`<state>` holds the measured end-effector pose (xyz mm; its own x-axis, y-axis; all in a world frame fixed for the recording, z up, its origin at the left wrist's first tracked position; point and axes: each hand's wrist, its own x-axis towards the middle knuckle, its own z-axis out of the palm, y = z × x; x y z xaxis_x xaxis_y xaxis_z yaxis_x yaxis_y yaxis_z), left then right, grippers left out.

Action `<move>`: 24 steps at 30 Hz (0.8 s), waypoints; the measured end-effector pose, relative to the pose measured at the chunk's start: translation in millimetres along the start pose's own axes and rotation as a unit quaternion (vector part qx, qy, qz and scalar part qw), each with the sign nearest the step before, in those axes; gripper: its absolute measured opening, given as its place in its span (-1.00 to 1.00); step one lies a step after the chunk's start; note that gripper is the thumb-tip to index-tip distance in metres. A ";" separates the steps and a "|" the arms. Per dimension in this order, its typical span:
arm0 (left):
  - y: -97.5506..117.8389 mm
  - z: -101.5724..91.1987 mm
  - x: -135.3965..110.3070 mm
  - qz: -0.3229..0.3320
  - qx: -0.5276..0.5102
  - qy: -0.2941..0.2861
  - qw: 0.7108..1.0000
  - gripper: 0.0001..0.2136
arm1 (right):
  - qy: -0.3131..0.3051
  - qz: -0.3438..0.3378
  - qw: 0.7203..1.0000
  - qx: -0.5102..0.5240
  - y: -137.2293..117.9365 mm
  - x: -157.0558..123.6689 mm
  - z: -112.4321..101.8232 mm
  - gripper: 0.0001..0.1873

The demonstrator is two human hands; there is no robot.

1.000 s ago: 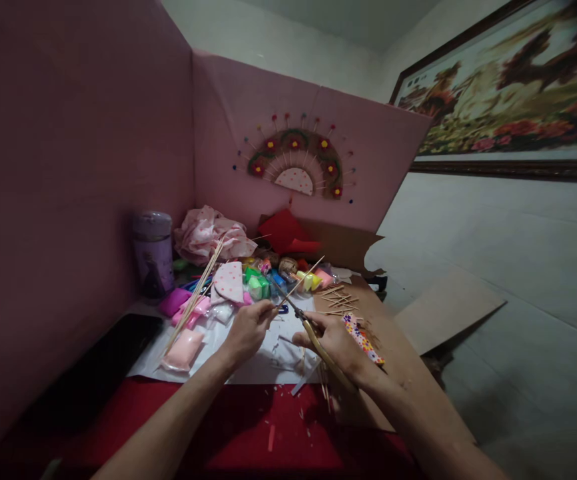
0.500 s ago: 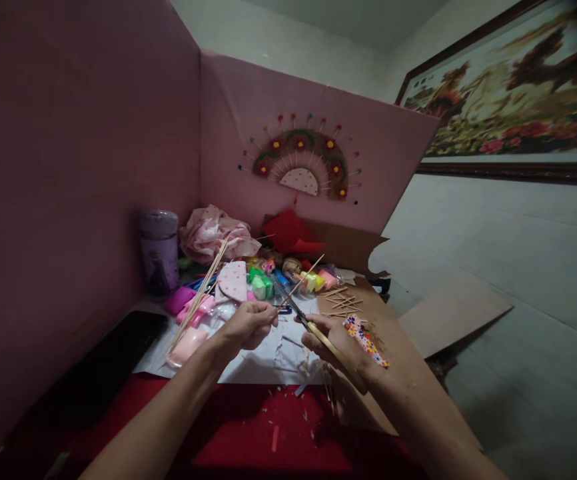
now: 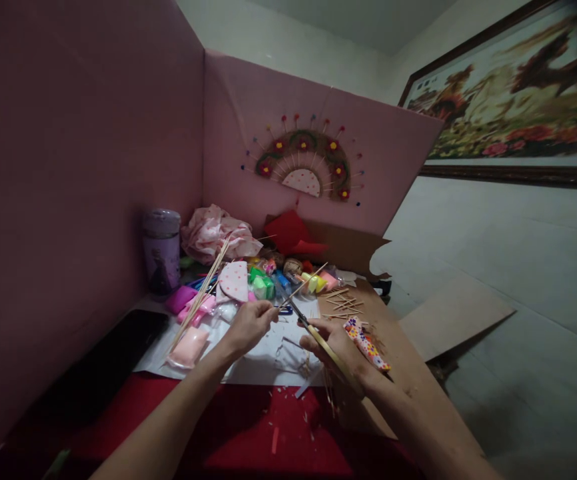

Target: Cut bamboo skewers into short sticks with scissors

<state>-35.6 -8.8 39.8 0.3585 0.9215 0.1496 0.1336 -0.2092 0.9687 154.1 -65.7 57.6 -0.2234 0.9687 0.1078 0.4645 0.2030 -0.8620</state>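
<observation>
Over the white paper (image 3: 263, 370), my left hand (image 3: 254, 325) pinches one end of a thin wooden skewer (image 3: 307, 283), which slants up to the right. My right hand (image 3: 336, 347) is closed around the pale yellow handles of a pair of scissors (image 3: 329, 352). The scissor blades point up and left and cross the skewer close to my left fingertips; whether they press on it I cannot tell. Short cut sticks (image 3: 344, 303) lie on brown cardboard beyond my right hand. A bundle of long skewers (image 3: 201, 293) leans left of my left hand.
Bags of coloured clay (image 3: 263, 283) and a dotted half-round piece (image 3: 233, 280) lie behind my hands. A purple tumbler (image 3: 161, 253) stands at the left, near a black phone-like slab (image 3: 106, 363). A pink board (image 3: 248, 93) with a fan-shaped decoration (image 3: 302, 163) rises behind.
The view has shifted slightly. My hands keep nearly the same place, with the skewer still between my left fingers and the scissors across it; the skewer's far end sits slightly lower.
</observation>
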 end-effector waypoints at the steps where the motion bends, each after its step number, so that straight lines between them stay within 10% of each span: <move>1: -2.0 1.6 -0.2 0.039 0.055 0.034 0.997 -0.70 | 0.001 -0.002 1.000 -0.002 2.1 0.4 0.6 -0.47; 10: -6.2 4.6 -5.2 0.129 0.190 0.109 0.967 -0.76 | 0.013 0.013 1.000 -0.003 5.3 0.8 7.7 -0.51; 16: 2.1 -0.6 -1.4 0.025 -0.015 -0.001 1.000 -0.65 | 0.000 0.008 1.000 0.008 4.8 -0.7 8.2 -0.51; 24: 4.7 -11.5 -4.1 -0.106 -0.202 -0.155 0.961 -0.60 | -0.015 -0.022 1.000 -0.008 -1.3 -4.3 4.7 -0.53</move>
<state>-47.1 -9.9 46.0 0.6294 0.7744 -0.0653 -0.1138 0.1749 0.9780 150.4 -70.8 55.9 -0.2685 0.9544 0.1303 0.4682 0.2476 -0.8482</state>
